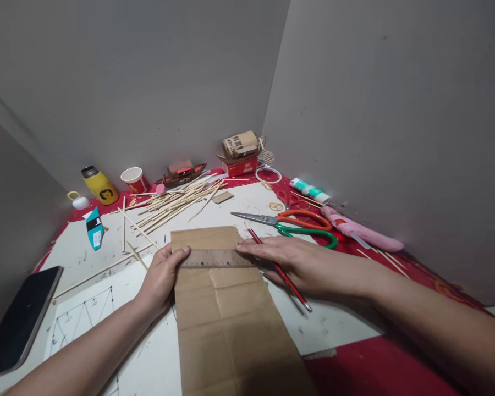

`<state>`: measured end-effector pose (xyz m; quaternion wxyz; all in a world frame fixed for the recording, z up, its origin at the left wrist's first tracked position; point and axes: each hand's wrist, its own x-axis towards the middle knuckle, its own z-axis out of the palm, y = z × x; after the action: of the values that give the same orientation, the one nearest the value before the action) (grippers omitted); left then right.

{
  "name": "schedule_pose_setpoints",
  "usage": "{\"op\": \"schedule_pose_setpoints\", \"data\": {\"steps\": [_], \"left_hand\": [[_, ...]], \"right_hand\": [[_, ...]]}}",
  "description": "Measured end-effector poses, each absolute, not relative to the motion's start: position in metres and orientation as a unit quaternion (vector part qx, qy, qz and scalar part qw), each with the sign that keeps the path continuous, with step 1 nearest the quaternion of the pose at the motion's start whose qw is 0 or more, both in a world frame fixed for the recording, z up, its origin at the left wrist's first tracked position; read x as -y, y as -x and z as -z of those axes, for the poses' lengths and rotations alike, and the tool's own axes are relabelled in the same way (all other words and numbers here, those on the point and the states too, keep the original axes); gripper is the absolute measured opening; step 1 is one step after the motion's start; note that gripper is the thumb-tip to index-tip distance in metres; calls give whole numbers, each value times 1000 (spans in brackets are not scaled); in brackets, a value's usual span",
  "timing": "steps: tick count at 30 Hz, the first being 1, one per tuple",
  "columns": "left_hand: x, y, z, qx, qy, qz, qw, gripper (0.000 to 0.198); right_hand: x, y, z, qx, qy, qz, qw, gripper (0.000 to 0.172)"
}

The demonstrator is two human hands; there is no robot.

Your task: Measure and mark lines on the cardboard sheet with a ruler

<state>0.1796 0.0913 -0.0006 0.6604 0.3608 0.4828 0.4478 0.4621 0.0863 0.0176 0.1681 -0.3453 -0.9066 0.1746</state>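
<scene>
A long strip of brown cardboard [226, 330] lies in front of me, its far end on the white sheet. Across it, near that far end, rests a clear ruler [214, 258]. My left hand [161, 278] is closed at the left edge, thumb on the ruler's end and fingers partly hidden beside the cardboard. The fingertips of my right hand [286, 261] press on the ruler's right end. A red and black pencil [286, 280] slants through that hand, tucked between its fingers. Just beyond lie scissors [280, 220] with one orange and one green handle.
Many thin wooden sticks [177, 201] lie heaped at the back. Behind them stand a yellow bottle [99, 186], a paper cup [134, 180] and two model boats. A phone [20, 319] and a line drawing [82, 319] are at left; a pink object [363, 231] lies right.
</scene>
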Motion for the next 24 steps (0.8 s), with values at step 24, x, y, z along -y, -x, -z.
{"op": "schedule_pose_setpoints", "data": {"steps": [24], "left_hand": [[-97, -179, 3, -546, -314, -505, 590, 38]], "right_hand": [[-97, -468, -6, 912, 355, -113, 174, 48]]}}
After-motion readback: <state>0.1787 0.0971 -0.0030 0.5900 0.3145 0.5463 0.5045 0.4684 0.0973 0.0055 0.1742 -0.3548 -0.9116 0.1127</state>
